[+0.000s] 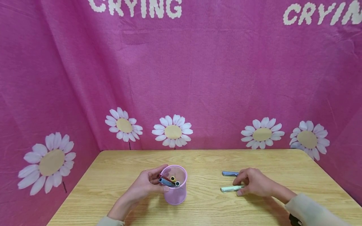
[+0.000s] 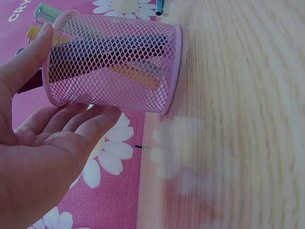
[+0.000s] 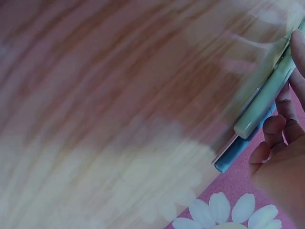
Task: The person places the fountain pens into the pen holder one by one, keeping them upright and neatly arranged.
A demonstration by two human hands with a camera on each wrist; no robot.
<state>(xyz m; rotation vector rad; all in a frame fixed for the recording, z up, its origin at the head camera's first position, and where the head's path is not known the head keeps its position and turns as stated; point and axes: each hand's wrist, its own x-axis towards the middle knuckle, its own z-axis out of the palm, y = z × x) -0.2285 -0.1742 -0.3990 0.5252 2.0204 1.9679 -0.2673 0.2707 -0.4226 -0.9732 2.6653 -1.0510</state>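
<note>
A pink mesh pen cup [image 1: 176, 197] stands upright on the wooden table. My left hand [image 1: 144, 185] holds it from the left, thumb at the near rim and fingers round the far side. Several pens lean inside, among them a blue-grey pen [image 1: 167, 182], a dark red one, a yellow pen [image 2: 32, 32] and a pale green pen [image 2: 46, 13]. Over to the right, my right hand [image 1: 254, 182] pinches the right end of a light green pen [image 1: 228, 189] lying on the table. Beyond that lies a blue pen [image 1: 229, 173], its right end hidden behind the fingers.
The wooden table [image 1: 203, 213] ends at the back against a pink cloth [image 1: 209, 78] printed with white daisies and lettering. More of this cloth hangs at the left and right sides. Bare wood separates the cup from the two pens.
</note>
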